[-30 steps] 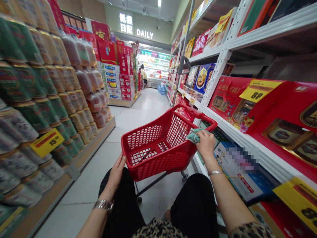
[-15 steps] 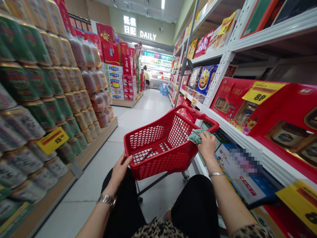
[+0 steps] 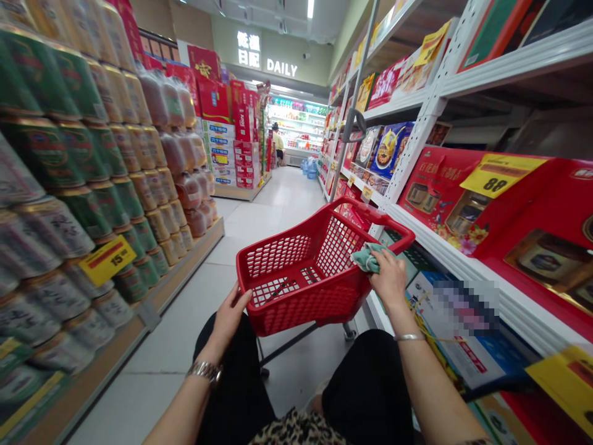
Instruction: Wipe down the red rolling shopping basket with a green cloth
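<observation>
Pinching a crumpled teal cloth [image 3: 370, 258] in the right grip [image 3: 391, 281], fingers pressed together over the fabric, and pressing it onto the right corner of the rim of a red plastic shopping basket [image 3: 296, 309]. Resting the left grip [image 3: 229, 324] spread open, fingertips touching the basket's left wall. Wearing a metal wristwatch [image 3: 204, 371] on the left wrist and a thin bangle [image 3: 410, 337] on the right. Standing at lower centre of the frame, between both forearms, the basket is showing square-holed mesh sides and riding on a dark metal wheeled frame [image 3: 296, 343]. Lining the left of the frame, stacked green-and-gold cans [image 3: 78, 185] are facing a white steel shelf [image 3: 445, 247] of red gift boxes [image 3: 523, 204] just beside the basket at right.
</observation>
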`<state>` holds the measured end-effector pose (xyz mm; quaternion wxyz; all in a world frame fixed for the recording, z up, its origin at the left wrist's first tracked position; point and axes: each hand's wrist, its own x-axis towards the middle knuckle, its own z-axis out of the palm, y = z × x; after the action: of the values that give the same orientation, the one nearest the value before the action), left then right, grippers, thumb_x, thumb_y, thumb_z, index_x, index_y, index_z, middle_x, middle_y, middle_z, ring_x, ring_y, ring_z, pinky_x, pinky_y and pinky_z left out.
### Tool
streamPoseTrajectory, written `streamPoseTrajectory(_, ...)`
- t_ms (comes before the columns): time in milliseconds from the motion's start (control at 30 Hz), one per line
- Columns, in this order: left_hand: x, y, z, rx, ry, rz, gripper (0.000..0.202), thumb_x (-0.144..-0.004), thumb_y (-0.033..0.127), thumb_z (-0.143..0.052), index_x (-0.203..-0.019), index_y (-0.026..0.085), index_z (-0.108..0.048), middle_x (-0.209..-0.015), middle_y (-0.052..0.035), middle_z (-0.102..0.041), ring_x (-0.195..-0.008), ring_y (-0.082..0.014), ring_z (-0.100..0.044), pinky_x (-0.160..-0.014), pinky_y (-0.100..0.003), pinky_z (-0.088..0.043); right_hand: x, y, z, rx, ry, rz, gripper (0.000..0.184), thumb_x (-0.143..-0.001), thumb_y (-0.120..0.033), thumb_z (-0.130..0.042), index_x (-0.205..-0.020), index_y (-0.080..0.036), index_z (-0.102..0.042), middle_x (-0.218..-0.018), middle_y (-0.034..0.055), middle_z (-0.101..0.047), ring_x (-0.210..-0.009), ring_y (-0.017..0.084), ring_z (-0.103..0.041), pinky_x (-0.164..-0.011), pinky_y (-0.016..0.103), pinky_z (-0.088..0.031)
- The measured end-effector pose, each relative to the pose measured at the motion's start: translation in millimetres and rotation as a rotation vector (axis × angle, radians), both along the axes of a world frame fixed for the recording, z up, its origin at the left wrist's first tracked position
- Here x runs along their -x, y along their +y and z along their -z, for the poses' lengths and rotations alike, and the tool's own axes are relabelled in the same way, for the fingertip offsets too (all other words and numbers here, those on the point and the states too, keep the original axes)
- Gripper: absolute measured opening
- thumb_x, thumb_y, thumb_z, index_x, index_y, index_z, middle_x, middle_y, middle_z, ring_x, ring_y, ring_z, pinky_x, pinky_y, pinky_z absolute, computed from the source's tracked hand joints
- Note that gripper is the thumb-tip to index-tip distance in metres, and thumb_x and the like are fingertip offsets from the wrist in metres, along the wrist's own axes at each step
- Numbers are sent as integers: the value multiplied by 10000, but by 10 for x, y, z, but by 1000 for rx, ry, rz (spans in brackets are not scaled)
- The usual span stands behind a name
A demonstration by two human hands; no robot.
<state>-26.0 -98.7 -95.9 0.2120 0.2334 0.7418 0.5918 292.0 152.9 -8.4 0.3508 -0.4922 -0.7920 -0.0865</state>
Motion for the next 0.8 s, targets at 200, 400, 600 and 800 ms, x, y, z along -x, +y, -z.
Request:
streamPoseTrajectory(200,-44,-8,-60,-42,-34,19,653,-873,471,-650,-1465,205,-580,-1506,-77,-592,-1385,-255,-574,-1178,-364,-439,151,-244,158,7,-32,-70,576,-772,-51,-524,-1292,-217,-708,-1436,108,-603,-1120,251,-538,-934,366,-403)
streamPoseTrajectory(400,-54,-14,-66,-48,-11,9,615,-886,446,-645,-1458,225,-591,-1501,-67,-598,-1382,-257,-576,-1184,-373,-432,400,-602,279,30,-13,-127,605,-733,13,-497,-1234,-218,-747,-1413,88,-633,-1062,245,-538,-941,356,-423)
streamPoseTrajectory(600,-56,-10,-61,-55,-12,-3,586,-892,426,-642,-1441,224,-607,-1489,-66,-611,-1387,-253,-572,-1189,-370,-426,653,-979,349,72,2,-222,597,-742,2,-510,-1229,-239,-758,-1388,101,-649,-1061,266,-543,-936,393,-453)
streamPoseTrajectory(800,-37,-10,-26,-52,-11,5,613,-889,459,-650,-1452,223,-595,-1492,-72,-610,-1396,-249,-563,-1194,-369,-416,908,-1366,449,83,40,-382,619,-729,-9,-526,-1252,-257,-745,-1371,92,-651,-1055,274,-532,-966,434,-471)
